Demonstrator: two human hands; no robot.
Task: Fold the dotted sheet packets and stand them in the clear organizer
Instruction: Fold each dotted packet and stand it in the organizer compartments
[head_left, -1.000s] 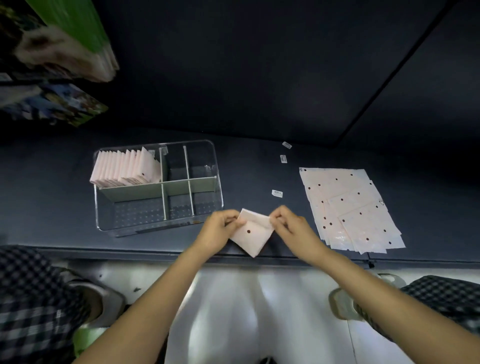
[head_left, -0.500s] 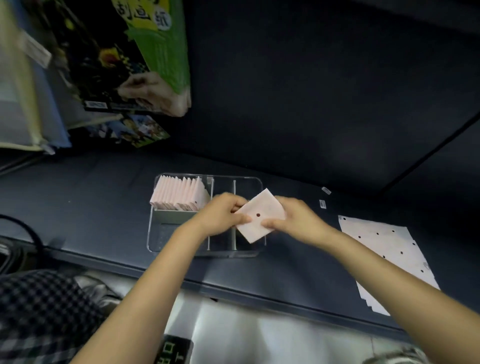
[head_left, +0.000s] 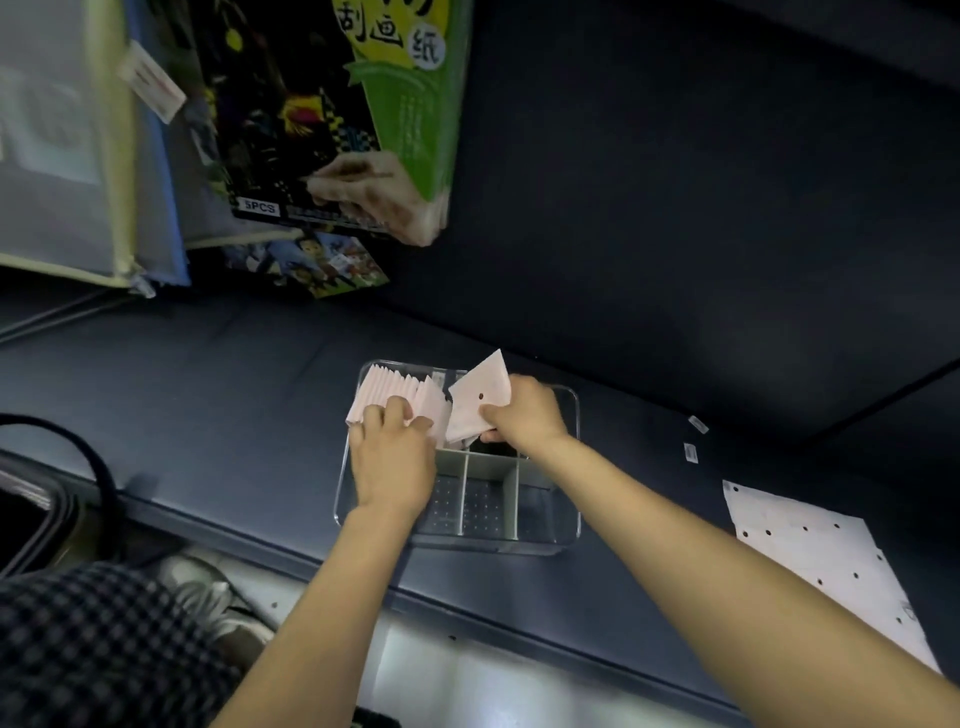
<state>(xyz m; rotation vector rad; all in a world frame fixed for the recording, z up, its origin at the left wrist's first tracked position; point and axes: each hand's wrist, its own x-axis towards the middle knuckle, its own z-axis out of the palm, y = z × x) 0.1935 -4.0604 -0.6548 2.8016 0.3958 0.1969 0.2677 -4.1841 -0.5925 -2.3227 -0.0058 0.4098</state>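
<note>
The left hand (head_left: 390, 457) lay over the clear organizer (head_left: 563, 540), its fingers pressing on the row of folded packets (head_left: 395, 391) standing in the far-left compartment. Just right of it, the right hand (head_left: 524, 415) pinched a folded dotted packet (head_left: 480, 397), tilted point-up beside that row. Well right of the grip, flat dotted sheets (head_left: 826, 566) lay on the dark table (head_left: 234, 415).

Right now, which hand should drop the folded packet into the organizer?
The right hand, probably: it already pinches the folded packet just above the clear organizer, beside the row of stood packets. The left hand is busy, fingers resting on that row.
</note>
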